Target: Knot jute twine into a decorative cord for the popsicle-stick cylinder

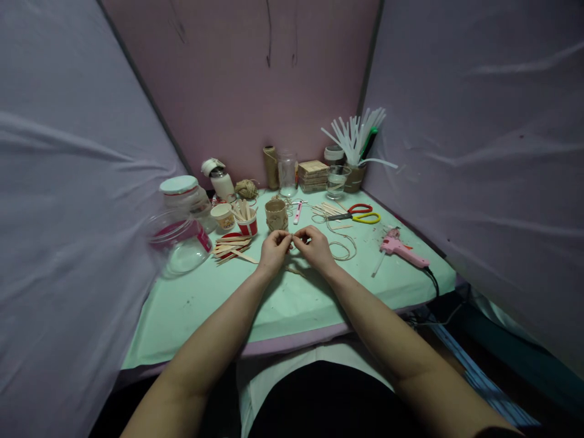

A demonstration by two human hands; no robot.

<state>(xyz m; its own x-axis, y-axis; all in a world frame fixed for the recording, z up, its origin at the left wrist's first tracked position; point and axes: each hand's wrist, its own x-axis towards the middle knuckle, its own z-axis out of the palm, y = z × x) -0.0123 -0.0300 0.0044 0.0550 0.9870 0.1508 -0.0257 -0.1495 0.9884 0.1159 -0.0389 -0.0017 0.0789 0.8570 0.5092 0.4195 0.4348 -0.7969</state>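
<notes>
My left hand (274, 250) and my right hand (314, 246) meet over the middle of the table, fingertips pinched together on what looks like a thin piece of twine (294, 270), part of which hangs below them. Their fingers hide most of the pinched part. Just behind my left hand stands a small brown cup-shaped holder (276, 214) with a wavy rim. A loose loop of thin cord (349, 248) lies to the right of my right hand. Scissors (353, 215) with one red and one yellow handle lie farther right, near some thin wooden sticks (329, 210).
Flat wooden sticks (232, 246) lie left, before a red-and-white cup (247, 224) of sticks. Clear jars (185, 243) stand far left. A pink glue gun (404, 250) with a cord lies right. Glue sticks (353, 137), coasters (313, 176) and a twine ball (246, 189) line the back.
</notes>
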